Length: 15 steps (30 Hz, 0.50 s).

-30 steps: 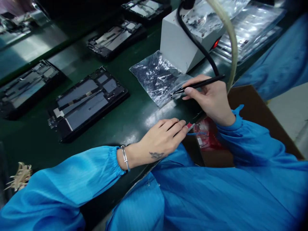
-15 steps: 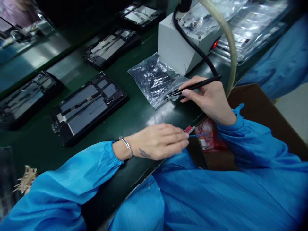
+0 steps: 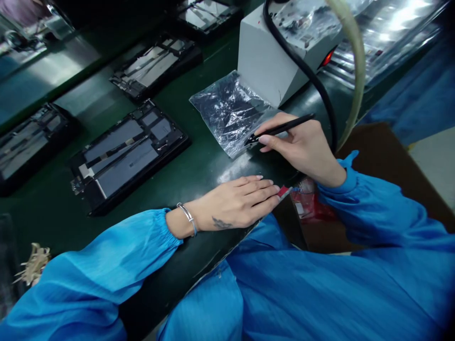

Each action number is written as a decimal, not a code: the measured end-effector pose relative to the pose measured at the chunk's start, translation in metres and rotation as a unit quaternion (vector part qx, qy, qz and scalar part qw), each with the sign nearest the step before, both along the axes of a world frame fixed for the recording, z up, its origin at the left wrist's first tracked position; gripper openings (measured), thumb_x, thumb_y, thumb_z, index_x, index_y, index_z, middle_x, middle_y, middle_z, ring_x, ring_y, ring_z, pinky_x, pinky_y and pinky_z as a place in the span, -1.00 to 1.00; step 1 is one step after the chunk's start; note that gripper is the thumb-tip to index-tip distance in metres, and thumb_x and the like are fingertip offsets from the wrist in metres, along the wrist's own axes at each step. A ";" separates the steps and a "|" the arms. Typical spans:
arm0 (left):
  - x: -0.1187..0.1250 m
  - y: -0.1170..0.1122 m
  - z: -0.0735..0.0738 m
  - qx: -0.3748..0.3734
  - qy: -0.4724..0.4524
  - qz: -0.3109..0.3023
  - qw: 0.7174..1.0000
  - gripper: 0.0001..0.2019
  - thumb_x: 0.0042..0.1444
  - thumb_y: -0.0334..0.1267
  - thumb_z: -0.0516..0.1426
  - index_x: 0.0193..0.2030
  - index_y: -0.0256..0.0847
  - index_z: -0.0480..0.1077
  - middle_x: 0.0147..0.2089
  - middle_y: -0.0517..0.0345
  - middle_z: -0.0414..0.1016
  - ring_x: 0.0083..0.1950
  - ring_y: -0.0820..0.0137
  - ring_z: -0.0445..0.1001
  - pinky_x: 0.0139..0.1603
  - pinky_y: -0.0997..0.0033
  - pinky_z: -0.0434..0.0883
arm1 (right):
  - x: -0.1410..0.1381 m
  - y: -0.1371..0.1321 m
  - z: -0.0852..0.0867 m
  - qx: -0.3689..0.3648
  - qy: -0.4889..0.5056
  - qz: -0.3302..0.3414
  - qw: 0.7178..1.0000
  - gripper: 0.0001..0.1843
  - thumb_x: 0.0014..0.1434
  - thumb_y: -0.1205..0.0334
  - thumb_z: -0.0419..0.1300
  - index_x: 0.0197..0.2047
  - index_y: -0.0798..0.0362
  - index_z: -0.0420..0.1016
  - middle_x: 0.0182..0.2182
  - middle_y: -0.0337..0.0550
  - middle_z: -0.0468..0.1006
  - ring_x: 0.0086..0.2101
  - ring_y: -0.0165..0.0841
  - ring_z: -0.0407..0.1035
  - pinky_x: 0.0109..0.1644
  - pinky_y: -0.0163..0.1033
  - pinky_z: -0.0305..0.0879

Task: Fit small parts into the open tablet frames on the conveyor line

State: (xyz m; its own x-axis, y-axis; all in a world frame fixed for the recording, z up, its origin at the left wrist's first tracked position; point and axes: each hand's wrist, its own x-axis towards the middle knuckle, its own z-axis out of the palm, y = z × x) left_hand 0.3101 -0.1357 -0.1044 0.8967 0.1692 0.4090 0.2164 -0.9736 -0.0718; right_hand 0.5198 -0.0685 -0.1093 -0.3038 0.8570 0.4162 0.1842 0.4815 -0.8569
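My right hand (image 3: 305,147) pinches black tweezers (image 3: 280,129), their tips resting at the near edge of a clear plastic bag (image 3: 231,109) of small dark parts. My left hand (image 3: 238,201) lies at the table's front edge, fingers together, holding a small red piece (image 3: 284,191) at its fingertips. Both arms wear blue sleeves; a silver bracelet (image 3: 186,218) circles my left wrist. An open dark device frame (image 3: 124,154) lies to the left of my hands on the green table (image 3: 199,175).
A white box unit (image 3: 270,61) with a red light, a black cable and a pale hose stands behind the bag. More device frames (image 3: 152,64) lie farther back and left. Clear trays (image 3: 384,38) sit at the far right. A brown box (image 3: 377,184) holding red packets is below the edge.
My left hand turned flatter on the table edge and the blue thread by the red piece is gone from sight. The right hand and tweezers shifted slightly left.
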 end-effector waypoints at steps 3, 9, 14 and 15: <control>0.000 0.000 0.002 -0.007 0.010 0.004 1.000 -0.62 0.51 -0.38 -0.07 0.22 -0.42 0.50 0.24 -0.06 0.58 0.26 0.24 0.57 0.32 0.25 0.52 | 0.001 -0.002 0.001 0.003 -0.006 -0.006 1.000 -0.89 0.31 0.17 0.35 -0.12 -0.02 0.66 -0.17 -0.20 0.61 -0.22 -0.34 0.54 -0.23 -0.26 0.65; -0.001 0.000 0.004 -0.011 0.018 0.007 1.000 -0.58 0.52 -0.39 -0.13 0.23 -0.41 0.50 0.25 -0.03 0.57 0.27 0.25 0.56 0.29 0.29 0.52 | 0.003 -0.003 0.000 0.000 -0.027 -0.007 1.000 -0.87 0.32 0.15 0.35 -0.10 -0.02 0.65 -0.15 -0.19 0.61 -0.26 -0.35 0.52 -0.24 -0.25 0.63; -0.001 -0.001 0.003 -0.006 0.021 0.017 1.000 -0.58 0.53 -0.38 -0.13 0.24 -0.37 0.50 0.26 0.02 0.56 0.29 0.28 0.55 0.29 0.34 0.50 | 0.005 -0.002 -0.004 0.016 -0.042 -0.009 0.999 -0.86 0.33 0.13 0.34 -0.09 -0.04 0.66 -0.16 -0.20 0.61 -0.24 -0.34 0.52 -0.29 -0.27 0.60; 0.000 -0.001 0.002 -0.006 0.022 0.018 1.000 -0.58 0.53 -0.38 -0.14 0.24 -0.37 0.49 0.27 0.02 0.56 0.29 0.29 0.54 0.30 0.34 0.50 | 0.005 -0.001 -0.005 0.020 -0.045 -0.011 0.999 -0.85 0.33 0.13 0.34 -0.08 -0.04 0.66 -0.16 -0.20 0.61 -0.24 -0.33 0.53 -0.28 -0.27 0.60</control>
State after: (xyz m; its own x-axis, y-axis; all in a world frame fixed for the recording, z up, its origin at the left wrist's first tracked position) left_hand 0.3096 -0.1363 -0.1021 0.9068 0.2060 0.3678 0.2479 -0.9663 -0.0699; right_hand 0.5252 -0.0699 -0.1139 -0.3228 0.8469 0.4226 0.2709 0.5105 -0.8161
